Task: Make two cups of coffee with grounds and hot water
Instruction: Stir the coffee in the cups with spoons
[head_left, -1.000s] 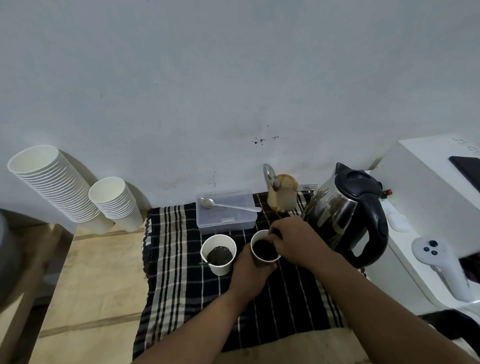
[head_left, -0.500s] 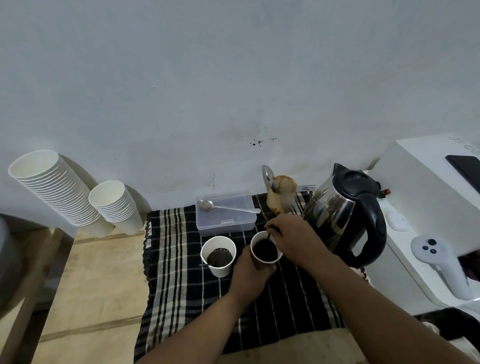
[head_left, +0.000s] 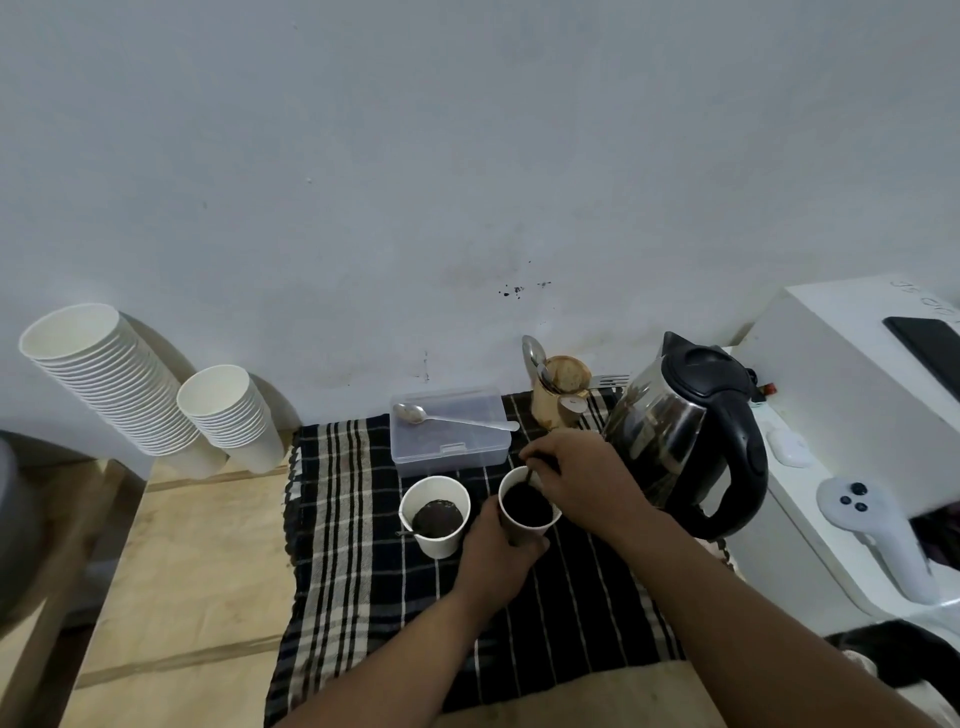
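Note:
Two white paper cups stand on a black checked cloth (head_left: 363, 561). The right cup (head_left: 525, 506) is full of dark coffee; my left hand (head_left: 493, 561) grips its side from the front. My right hand (head_left: 576, 480) is over its rim, pinching a thin stirring spoon (head_left: 529, 475) that dips into the coffee. The left cup (head_left: 435, 514) holds dark wet grounds and a small spoon, and nobody touches it. A steel kettle with a black handle (head_left: 691, 436) stands right of my right hand.
A clear plastic box (head_left: 449, 434) with a metal spoon on its lid sits behind the cups. A stained cup of cutlery (head_left: 558, 392) stands by the wall. Stacks of white paper cups (head_left: 119, 384) lean at the left. A white controller (head_left: 872, 530) lies on a white appliance at right.
My right hand has shifted slightly around the right cup's rim with the spoon in the coffee. My left hand keeps its hold on the cup. The view has drifted a little.

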